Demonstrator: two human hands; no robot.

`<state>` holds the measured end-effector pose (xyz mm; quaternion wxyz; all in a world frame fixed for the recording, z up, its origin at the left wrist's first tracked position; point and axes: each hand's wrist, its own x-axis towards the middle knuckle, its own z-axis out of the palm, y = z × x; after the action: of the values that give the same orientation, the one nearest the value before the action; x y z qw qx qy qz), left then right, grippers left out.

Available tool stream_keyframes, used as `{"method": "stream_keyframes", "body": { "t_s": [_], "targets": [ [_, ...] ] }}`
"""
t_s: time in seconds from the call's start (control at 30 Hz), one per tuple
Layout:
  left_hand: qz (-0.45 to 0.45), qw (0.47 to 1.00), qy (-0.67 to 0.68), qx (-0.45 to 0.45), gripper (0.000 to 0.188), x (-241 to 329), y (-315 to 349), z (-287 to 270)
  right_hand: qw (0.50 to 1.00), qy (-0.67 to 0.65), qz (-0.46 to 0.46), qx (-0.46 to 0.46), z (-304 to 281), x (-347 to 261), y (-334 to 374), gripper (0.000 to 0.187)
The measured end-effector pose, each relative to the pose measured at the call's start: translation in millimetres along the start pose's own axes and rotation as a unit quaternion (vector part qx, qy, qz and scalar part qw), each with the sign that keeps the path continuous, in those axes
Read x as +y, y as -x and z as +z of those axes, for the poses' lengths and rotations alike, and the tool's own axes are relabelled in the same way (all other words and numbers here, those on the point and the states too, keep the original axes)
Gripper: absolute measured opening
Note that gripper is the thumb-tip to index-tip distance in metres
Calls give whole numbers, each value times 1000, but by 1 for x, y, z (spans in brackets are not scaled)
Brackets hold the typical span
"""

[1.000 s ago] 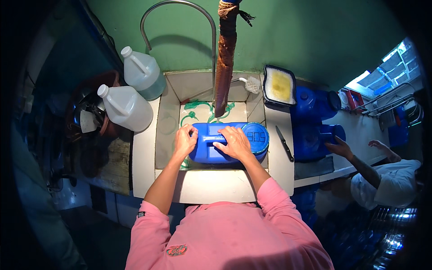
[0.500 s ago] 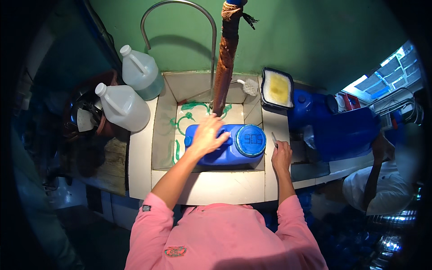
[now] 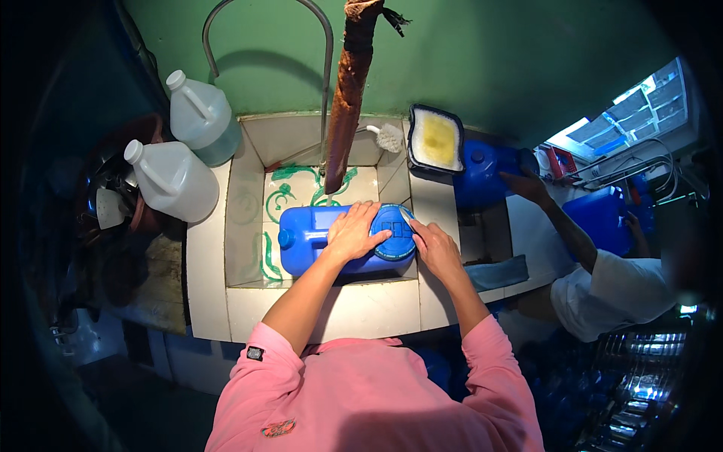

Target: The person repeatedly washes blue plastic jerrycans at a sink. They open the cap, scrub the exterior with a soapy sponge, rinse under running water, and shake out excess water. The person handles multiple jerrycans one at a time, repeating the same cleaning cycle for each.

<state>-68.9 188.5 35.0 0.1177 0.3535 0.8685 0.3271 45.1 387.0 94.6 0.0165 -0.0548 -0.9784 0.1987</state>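
Observation:
A blue plastic container [image 3: 300,256] lies on its side across the tiled sink [image 3: 233,241], its small blue cap at the left and its wide round blue lid [image 3: 401,245] at the right. My left hand [image 3: 352,232] presses on the container with fingers spread, the thumb reaching onto the lid. At the lid's upper right edge my right hand [image 3: 440,252] is closed on a small knife [image 3: 408,216]; only a thin bit of its blade shows. The tip seems to touch the lid's rim, though the exact contact is too small to tell.
A curved metal faucet [image 3: 329,75] and a brown wrapped pipe [image 3: 348,105] rise over the sink. Two white jugs [image 3: 184,188] stand left. A white brush [image 3: 389,138] and a tub of suds with a yellow sponge [image 3: 437,139] are at the back right. A co-worker's arm [image 3: 565,226] reaches toward another blue container [image 3: 478,177].
My right hand has moved from the counter to the lid's edge with the knife. My left hand has slid toward the lid. The co-worker's blue container has moved away to the right.

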Motion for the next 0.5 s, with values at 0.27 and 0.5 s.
{"method": "stream_keyframes", "body": {
  "t_s": [0.27, 0.5],
  "targets": [
    [6, 1000, 0, 10, 74, 3, 6, 1, 988, 133, -37, -62, -11, 6, -19, 28],
    [-13, 999, -29, -9, 79, 15, 23, 0, 714, -611, 339, 46, 17, 69, -55, 31]
  ]
}}
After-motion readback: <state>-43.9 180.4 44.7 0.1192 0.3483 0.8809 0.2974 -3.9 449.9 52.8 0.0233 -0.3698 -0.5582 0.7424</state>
